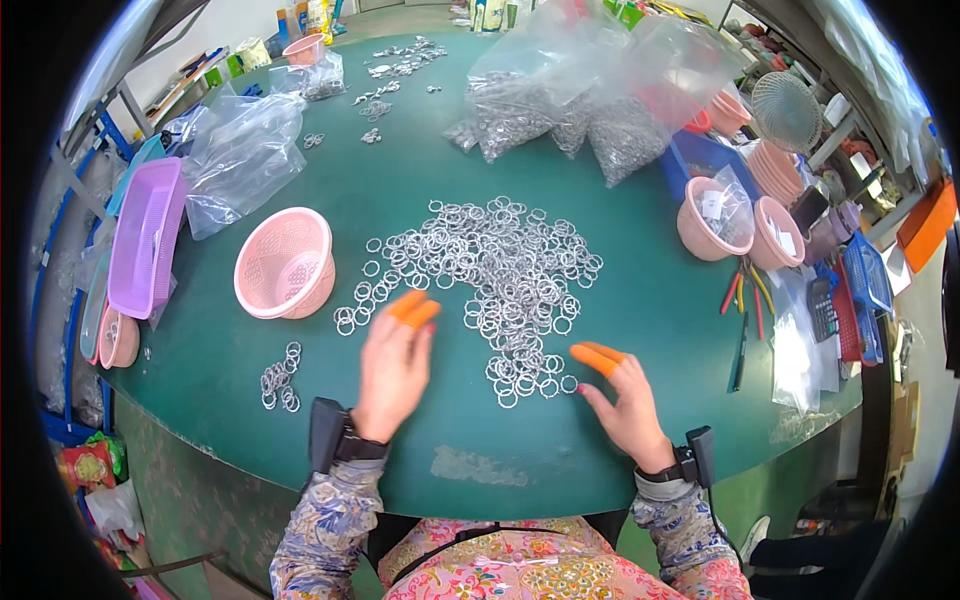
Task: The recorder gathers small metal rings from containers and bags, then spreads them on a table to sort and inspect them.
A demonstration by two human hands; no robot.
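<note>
A broad heap of silver metal rings lies on the green table, with a narrower tail of rings reaching toward me. My left hand hovers by the heap's lower left edge, fingers stretched out, nothing visible in it. At the tail's right side is my right hand, its thumb apart from the fingers. One loose ring lies just beside that thumb; I cannot tell whether they touch. Orange finger covers sit on fingertips of both hands. Left of my left hand is a small separate group of rings.
A pink basket stands left of the heap, a purple basket at the table's left edge. Clear bags of metal parts lie at the back. Pliers, pink tubs and a calculator are on the right.
</note>
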